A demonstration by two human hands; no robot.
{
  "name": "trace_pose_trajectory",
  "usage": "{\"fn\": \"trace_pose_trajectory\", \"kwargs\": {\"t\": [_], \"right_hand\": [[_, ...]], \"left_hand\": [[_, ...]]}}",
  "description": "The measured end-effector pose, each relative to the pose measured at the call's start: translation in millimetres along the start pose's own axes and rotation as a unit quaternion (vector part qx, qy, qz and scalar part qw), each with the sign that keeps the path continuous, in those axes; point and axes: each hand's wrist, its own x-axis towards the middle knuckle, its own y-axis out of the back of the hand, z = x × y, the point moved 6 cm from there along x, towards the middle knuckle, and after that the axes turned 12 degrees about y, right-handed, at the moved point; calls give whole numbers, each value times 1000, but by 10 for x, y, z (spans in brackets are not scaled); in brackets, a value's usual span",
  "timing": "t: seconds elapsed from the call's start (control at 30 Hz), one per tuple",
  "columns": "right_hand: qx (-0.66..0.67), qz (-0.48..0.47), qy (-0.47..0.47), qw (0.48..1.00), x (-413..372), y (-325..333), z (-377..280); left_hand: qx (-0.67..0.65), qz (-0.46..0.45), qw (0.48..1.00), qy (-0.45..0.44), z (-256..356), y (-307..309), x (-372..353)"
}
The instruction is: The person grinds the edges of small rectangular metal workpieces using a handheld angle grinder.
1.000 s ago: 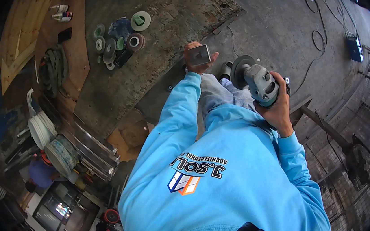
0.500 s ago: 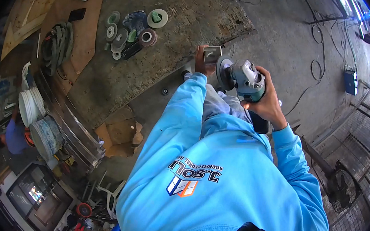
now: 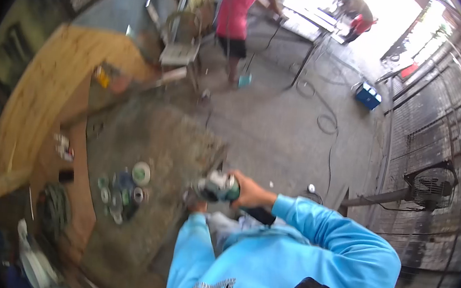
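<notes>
My right hand (image 3: 252, 191) is closed around the body of an angle grinder (image 3: 219, 188), grey with a teal section. The grinder's head points left, toward my left hand (image 3: 197, 206). Low at the table's edge, my left hand grips a short square metal tube, blurred now and largely covered by the grinder head. Beneath and left of both hands spreads the worn worktable (image 3: 158, 136). Grinding discs (image 3: 141, 173) and several other round wheels lie grouped on it, left of my left hand.
Coiled hose (image 3: 55, 210) and plywood (image 3: 37, 107) lie on the left. A person in a pink top (image 3: 238, 10) stands beyond the table, and another person (image 3: 359, 17) bends farther back. Cables cross the floor near a blue box (image 3: 367, 95). A fan (image 3: 431, 185) stands at right.
My view has tilted up and swung, bringing the two people and far floor into sight. The grinder and both hands now appear lower and farther left, with the grinder head overlapping my left hand.
</notes>
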Motion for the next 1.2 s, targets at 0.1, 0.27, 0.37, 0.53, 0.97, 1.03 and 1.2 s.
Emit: {"fn": "trace_pose_trajectory", "kwargs": {"t": [0.1,0.27,0.37,0.53,0.97,1.03,1.2], "right_hand": [[-6,56,-54,997,-230,131,13],[-9,202,-80,976,-551,534,-125],[1,314,-93,945,-693,730,-132],[8,392,-100,914,-828,763,-142],[198,256,13,946,723,978,443],[199,216,24,956,921,955,264],[189,164,29,968,1340,1031,-123]], "left_hand": [[-138,85,987,-6,157,462,-218],[-160,164,973,16,412,841,-415],[-293,204,932,-70,545,877,-388],[-251,218,943,22,471,682,-247],[-431,95,846,-298,196,1027,-743],[-396,133,886,-199,138,950,-980],[-353,359,860,78,-171,433,-1021]]}}
